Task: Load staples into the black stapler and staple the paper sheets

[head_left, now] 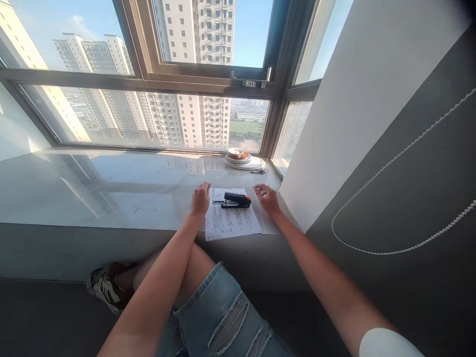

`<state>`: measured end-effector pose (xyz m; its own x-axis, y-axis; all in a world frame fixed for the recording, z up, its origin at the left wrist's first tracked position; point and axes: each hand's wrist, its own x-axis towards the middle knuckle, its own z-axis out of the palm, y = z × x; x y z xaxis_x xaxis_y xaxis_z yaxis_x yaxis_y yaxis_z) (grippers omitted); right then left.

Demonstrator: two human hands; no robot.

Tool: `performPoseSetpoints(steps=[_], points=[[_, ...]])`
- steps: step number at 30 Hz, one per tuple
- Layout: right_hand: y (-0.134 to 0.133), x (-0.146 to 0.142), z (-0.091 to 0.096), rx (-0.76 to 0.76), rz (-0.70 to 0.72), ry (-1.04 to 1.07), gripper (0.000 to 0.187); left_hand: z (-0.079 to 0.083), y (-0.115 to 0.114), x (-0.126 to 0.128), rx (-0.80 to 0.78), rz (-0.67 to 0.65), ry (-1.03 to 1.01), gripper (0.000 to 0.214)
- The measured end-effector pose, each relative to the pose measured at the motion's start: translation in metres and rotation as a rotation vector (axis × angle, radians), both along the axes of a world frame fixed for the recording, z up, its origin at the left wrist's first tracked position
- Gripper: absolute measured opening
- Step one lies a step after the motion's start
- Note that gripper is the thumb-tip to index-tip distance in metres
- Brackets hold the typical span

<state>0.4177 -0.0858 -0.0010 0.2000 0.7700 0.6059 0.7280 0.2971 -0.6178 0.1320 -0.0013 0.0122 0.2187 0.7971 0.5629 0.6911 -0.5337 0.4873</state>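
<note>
The black stapler (240,200) lies on paper (232,224); left hand (201,199) at its nine o'clock, grip unclear; right hand (267,198), loosely spread, at three.

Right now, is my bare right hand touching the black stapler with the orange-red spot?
Apart: the head view shows pale windowsill between the right hand and the black stapler.

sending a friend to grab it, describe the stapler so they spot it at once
On the pale sill below the window, find the printed sheet lying between the left hand and the right hand. The stapler lies on top of that sheet. Unlike the round stacked dishes behind it, it is long and black, with an orange-red spot at its right end.
</note>
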Motion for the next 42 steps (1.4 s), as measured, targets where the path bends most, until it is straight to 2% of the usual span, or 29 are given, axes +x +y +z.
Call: performPoseSetpoints(steps=[2,4,7,13,17,25,28,31,42], points=[[-0.007,-0.022,0.005,-0.024,0.187,0.046,0.036,-0.003,-0.014,0.005,0.034,-0.093,-0.033,0.034],[-0.011,-0.039,0.008,-0.045,0.321,-0.003,0.036,-0.005,-0.023,0.007,0.045,-0.158,-0.041,0.035],[-0.013,-0.052,0.008,-0.049,0.394,-0.081,0.039,-0.005,-0.029,0.005,0.027,-0.202,-0.026,0.032],[-0.014,-0.047,0.006,-0.07,0.409,-0.026,0.033,0.002,-0.029,-0.009,-0.027,-0.093,-0.066,0.031],[-0.015,-0.044,0.007,-0.083,0.422,0.01,0.032,0.0,-0.028,-0.01,-0.066,-0.045,-0.06,0.032],[-0.01,-0.041,0.004,-0.096,0.419,0.051,0.031,-0.002,-0.029,-0.01,-0.068,-0.122,-0.22,0.035],[-0.007,-0.04,0.001,-0.104,0.432,0.074,0.031,-0.001,-0.029,-0.012,-0.08,-0.109,-0.26,0.042],[-0.005,-0.039,0.001,-0.111,0.433,0.099,0.032,0.0,-0.029,-0.014,-0.125,-0.095,-0.288,0.04],[-0.003,-0.039,0.001,-0.11,0.423,0.11,0.031,-0.001,-0.027,-0.011,-0.064,-0.165,-0.18,0.022]])
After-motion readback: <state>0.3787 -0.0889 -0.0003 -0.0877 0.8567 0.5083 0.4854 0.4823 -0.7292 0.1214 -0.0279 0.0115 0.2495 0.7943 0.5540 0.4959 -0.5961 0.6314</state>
